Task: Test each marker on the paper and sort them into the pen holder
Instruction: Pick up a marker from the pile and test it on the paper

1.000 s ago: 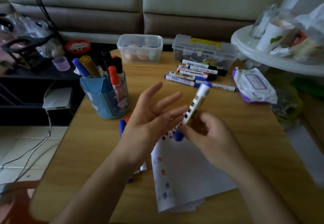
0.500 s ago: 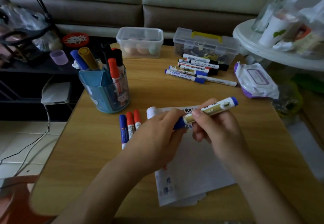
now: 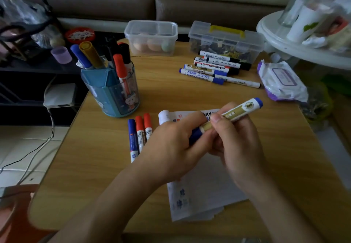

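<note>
Marker (image 3: pixel 234 113) between fingers (image 3: pixel 218 124), over paper (image 3: pixel 207 187)

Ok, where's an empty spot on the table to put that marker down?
Bare wood lies between the pen holder and the loose marker pile, and right of the paper, nearer you than the wipes pack. Also left of the three lying markers. The far edge, with both plastic boxes, is crowded.

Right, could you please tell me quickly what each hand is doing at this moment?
Left hand: closed, fingers curled round the blue cap end of the marker.
Right hand: closed, gripping the same marker by its barrel.
</note>
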